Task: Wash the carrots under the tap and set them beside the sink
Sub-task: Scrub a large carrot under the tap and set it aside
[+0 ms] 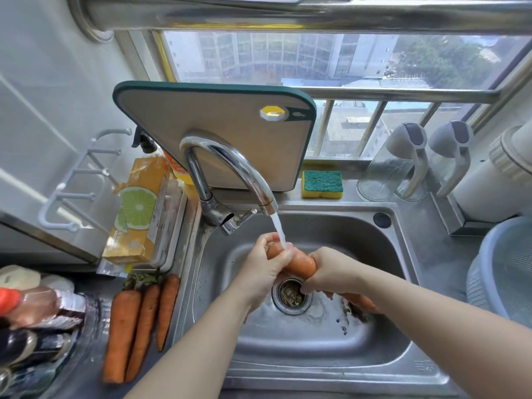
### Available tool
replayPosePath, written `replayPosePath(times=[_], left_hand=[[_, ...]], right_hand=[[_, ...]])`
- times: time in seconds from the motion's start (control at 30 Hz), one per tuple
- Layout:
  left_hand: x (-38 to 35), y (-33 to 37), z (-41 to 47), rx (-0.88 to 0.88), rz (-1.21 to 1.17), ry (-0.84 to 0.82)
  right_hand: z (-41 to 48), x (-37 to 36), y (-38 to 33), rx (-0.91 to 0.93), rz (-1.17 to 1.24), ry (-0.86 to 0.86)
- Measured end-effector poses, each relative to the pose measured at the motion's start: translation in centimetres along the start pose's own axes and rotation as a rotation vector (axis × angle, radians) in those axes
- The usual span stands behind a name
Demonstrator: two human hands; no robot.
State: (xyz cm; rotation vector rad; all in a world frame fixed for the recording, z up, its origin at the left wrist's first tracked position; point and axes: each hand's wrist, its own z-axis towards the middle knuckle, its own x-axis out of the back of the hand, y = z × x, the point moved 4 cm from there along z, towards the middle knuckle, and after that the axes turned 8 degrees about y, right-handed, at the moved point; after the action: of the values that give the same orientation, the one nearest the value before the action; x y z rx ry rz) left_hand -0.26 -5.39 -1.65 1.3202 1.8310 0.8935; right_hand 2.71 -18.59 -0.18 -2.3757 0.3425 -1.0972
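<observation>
Under the running tap [230, 165], above the sink [388, 326], the left hand [266, 262] and right hand [331, 273] each curl round 1 wet carrot [299, 264]. Risk: slippery skin could let it drop. 3 carrots [138, 321] lie on the left surface [89, 286].

Orange carrots [135, 323], green-yellow sponge [322, 184]

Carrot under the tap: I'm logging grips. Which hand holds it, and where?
Both hands hold the carrot: left hand round its thick top end, right hand round its middle.
</observation>
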Motion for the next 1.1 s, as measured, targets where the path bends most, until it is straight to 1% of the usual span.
replayPosePath(times=[0.13,0.17,0.2,0.27,0.33,0.37,0.4,0.5,0.53,0.57,0.67,0.73,0.77,0.87,0.93,1.0,1.1], left_hand=[[1.4,0.8,0.4,-0.186,0.535,-0.108],[1.6,1.0,0.4,-0.204,0.59,-0.124],[1.8,1.1,0.5,-0.209,0.595,-0.137],[2.3,1.2,0.6,-0.182,0.501,-0.166],[2.4,1.1,0.4,-0.089,0.331,-0.186],[2.2,1.1,0.2,-0.042,0.267,-0.169],[1.8,1.0,0.2,-0.013,0.23,-0.124],[0.8,0.9,0.0,-0.01,0.204,0.096],[0.6,0.8,-0.1,0.008,0.186,0.122],[0.5,0.6,-0.2,0.05,0.147,0.095],[0.7,0.6,-0.7,0.223,-0.077,-0.137],[1.0,0.9,-1.0,0.249,-0.135,-0.214],[1.1,1.0,-0.9,0.21,-0.089,-0.216],[1.3,1.0,-0.2,-0.03,0.261,-0.15],[1.4,1.3,-0.2,-0.146,0.445,-0.103],[1.4,1.4,-0.2,-0.218,0.528,-0.035],[1.2,1.3,-0.2,-0.232,0.499,0.055]], right_hand=[[0.5,0.2,0.3,0.042,-0.107,0.139],[0.5,0.5,0.2,0.063,-0.167,0.173],[0.5,0.8,0.0,0.086,-0.226,0.199],[0.1,1.2,-0.4,0.131,-0.314,0.234],[-0.3,1.4,-0.9,0.182,-0.41,0.272],[-0.5,1.4,-1.2,0.208,-0.455,0.3],[-0.6,1.3,-1.4,0.234,-0.49,0.331],[-0.6,0.9,-1.7,0.267,-0.533,0.396],[-0.5,0.9,-1.5,0.262,-0.533,0.399],[-0.4,0.9,-1.2,0.257,-0.529,0.391],[-0.5,1.2,-0.4,0.252,-0.496,0.345],[-0.5,1.3,-0.4,0.261,-0.49,0.338],[-0.5,1.2,-0.5,0.262,-0.492,0.34],[-0.5,1.2,-0.7,0.256,-0.494,0.343],[-0.5,1.2,-0.7,0.253,-0.5,0.355],[-0.5,1.2,-1.0,0.253,-0.513,0.374],[-0.4,0.9,-1.4,0.266,-0.518,0.396]])
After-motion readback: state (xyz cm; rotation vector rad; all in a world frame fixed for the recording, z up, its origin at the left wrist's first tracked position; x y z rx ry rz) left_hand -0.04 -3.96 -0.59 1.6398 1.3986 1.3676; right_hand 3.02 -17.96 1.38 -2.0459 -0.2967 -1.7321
